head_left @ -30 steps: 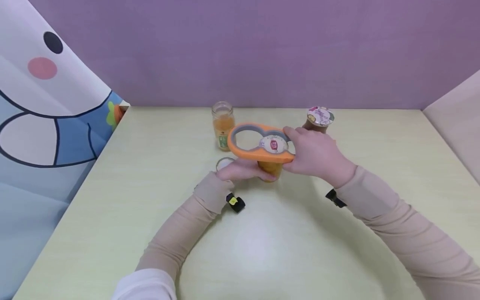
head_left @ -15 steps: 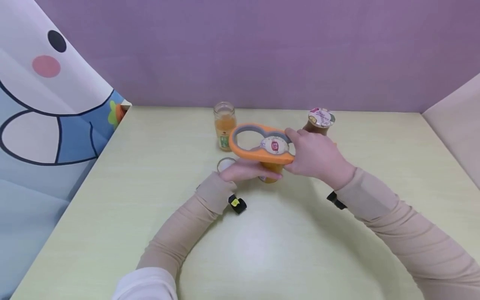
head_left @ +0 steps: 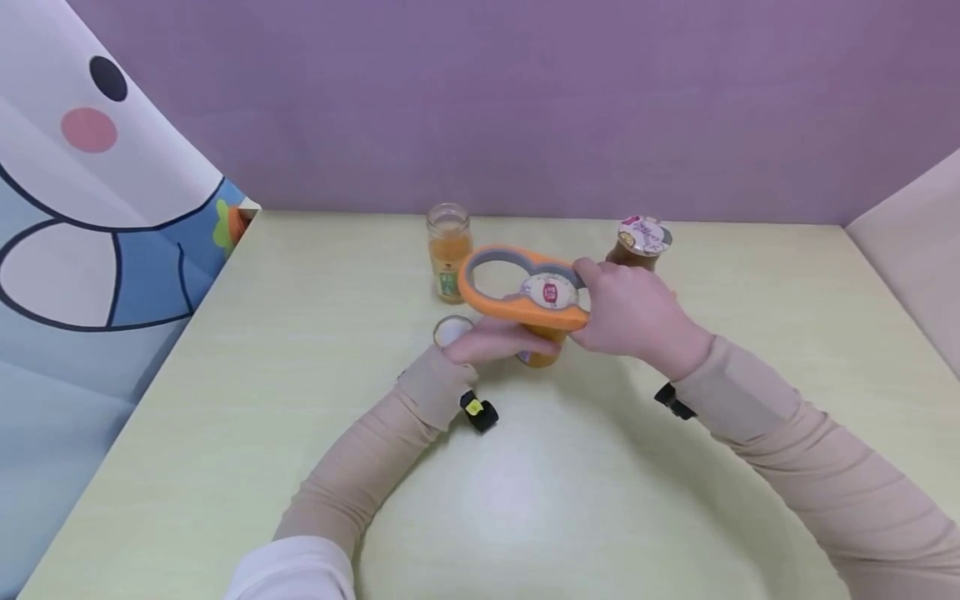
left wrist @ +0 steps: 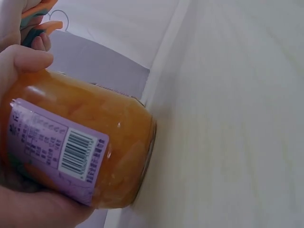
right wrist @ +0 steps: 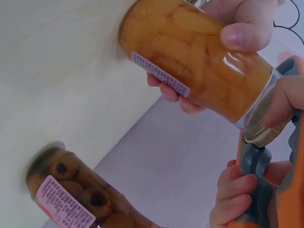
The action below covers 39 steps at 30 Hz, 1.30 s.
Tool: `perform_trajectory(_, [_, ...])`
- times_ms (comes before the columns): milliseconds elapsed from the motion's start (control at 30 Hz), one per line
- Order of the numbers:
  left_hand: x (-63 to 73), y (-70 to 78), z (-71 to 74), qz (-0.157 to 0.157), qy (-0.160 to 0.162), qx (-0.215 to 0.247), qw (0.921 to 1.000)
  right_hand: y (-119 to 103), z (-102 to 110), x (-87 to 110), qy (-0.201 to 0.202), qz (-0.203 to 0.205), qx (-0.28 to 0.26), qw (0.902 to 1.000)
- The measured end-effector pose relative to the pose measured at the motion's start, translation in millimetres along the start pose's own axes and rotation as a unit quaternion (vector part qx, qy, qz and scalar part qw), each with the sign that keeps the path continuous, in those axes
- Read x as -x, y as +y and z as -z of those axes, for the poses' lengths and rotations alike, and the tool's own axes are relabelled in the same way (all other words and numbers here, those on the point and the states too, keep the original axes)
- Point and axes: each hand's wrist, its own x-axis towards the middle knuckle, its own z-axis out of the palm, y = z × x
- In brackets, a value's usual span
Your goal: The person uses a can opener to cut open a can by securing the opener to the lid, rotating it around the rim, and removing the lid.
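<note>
My left hand (head_left: 498, 340) grips a glass jar of orange fruit pieces (left wrist: 114, 137) low on its body, thumb and fingers wrapped round it. The jar's base is close against the table. Around its lid (head_left: 551, 290), pale with a red mark, sits an orange and grey jar opener (head_left: 486, 311) with two round openings; the lid shows through the smaller one. My right hand (head_left: 630, 308) holds the opener's right end, fingers curled round its handles (right wrist: 259, 190). Part of the jar's body is hidden by the opener and my left hand.
An uncapped jar with orange contents (head_left: 450, 254) stands behind, to the left. Behind my right hand stands a jar of brown fruit (right wrist: 90, 194) with a patterned lid (head_left: 645, 236). A loose round lid (head_left: 452, 330) lies beside my left wrist. A purple backdrop (head_left: 525, 108) borders the table's far edge.
My left wrist has shifted slightly to the right, and its fingers have moved a little on the jar. The opener and my right hand have hardly moved.
</note>
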Motion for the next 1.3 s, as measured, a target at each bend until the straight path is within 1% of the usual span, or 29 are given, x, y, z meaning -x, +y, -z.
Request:
perform_trajectory(100, [-0.5, -0.1, -0.9, -0.004, -0.001, 0.010, 0.9999, 2.2, 0.7, 1.4, 0.004, 0.010, 0.005, 0.9999])
perform_trajectory(133, [-0.9, 0.3, -1.3, -0.008, -0.006, 0.018, 0.9998, 3.0, 1.0, 2.0, 0.004, 0.013, 0.006, 0.9999])
perform_trajectory(233, [-1.2, 1.7, -2.6, -0.019, -0.004, 0.020, 0.9996, 5.6, 1.6, 4.2, 0.005, 0.023, 0.008, 0.9997])
perform_trajectory(367, [-1.4, 3.3, -2.9, -0.031, 0.003, -0.001, 0.9995, 7.7, 0.9, 6.5, 0.011, 0.035, 0.007, 0.9993])
perform_trajectory(400, [-1.5, 3.6, -2.6, -0.031, 0.001, 0.002, 0.9995, 8.0, 0.7, 6.6, 0.011, 0.037, 0.007, 0.9992])
perform_trajectory(467, [-2.2, 3.9, -1.4, -0.038, -0.008, 0.011, 0.9992, 8.5, 0.5, 5.4, 0.014, 0.043, 0.006, 0.9990])
perform_trajectory(600, [-0.6, 3.6, 1.9, -0.042, -0.012, 0.030, 0.9986, 9.4, -0.8, -0.8, 0.015, 0.063, 0.013, 0.9978])
perform_trajectory(700, [1.1, 2.9, 2.7, -0.039, -0.009, 0.027, 0.9988, 11.7, -2.3, -5.1, 0.014, 0.079, 0.019, 0.9966])
perform_trajectory(733, [1.5, 3.3, 2.8, -0.041, -0.016, 0.030, 0.9986, 12.5, -2.6, -6.2, 0.015, 0.084, 0.020, 0.9961])
perform_trajectory(833, [4.3, 10.4, 1.9, -0.044, -0.020, 0.022, 0.9986, 15.3, -2.9, -9.5, 0.019, 0.101, 0.016, 0.9946])
perform_trajectory(867, [4.5, 13.3, 1.8, -0.049, -0.023, 0.019, 0.9983, 16.5, -2.9, -10.8, 0.022, 0.107, 0.016, 0.9939])
perform_trajectory(1000, [4.9, 24.3, 1.0, -0.033, -0.001, -0.003, 0.9995, 23.2, -2.3, -15.5, 0.029, 0.126, 0.019, 0.9915])
perform_trajectory(1067, [2.4, 26.1, 1.5, -0.043, -0.010, -0.002, 0.9990, 27.9, -3.7, -17.4, 0.030, 0.135, 0.019, 0.9902])
perform_trajectory(1100, [1.3, 26.4, 1.9, -0.051, -0.022, 0.003, 0.9985, 30.2, -4.8, -17.9, 0.030, 0.141, 0.017, 0.9895])
perform_trajectory(1167, [-0.8, 26.3, 2.5, -0.081, -0.053, 0.012, 0.9953, 34.6, -7.6, -18.2, 0.031, 0.155, 0.011, 0.9874])
perform_trajectory(1233, [-4.1, 24.6, 3.0, -0.112, -0.090, 0.031, 0.9892, 38.4, -10.4, -17.2, 0.038, 0.169, 0.007, 0.9849])
perform_trajectory(1267, [-4.6, 23.8, 2.9, -0.116, -0.091, 0.027, 0.9888, 39.6, -11.5, -16.4, 0.042, 0.175, 0.009, 0.9836])
perform_trajectory(1300, [-4.4, 23.9, 2.8, -0.114, -0.096, 0.026, 0.9886, 40.1, -12.1, -15.4, 0.045, 0.178, 0.011, 0.9829])
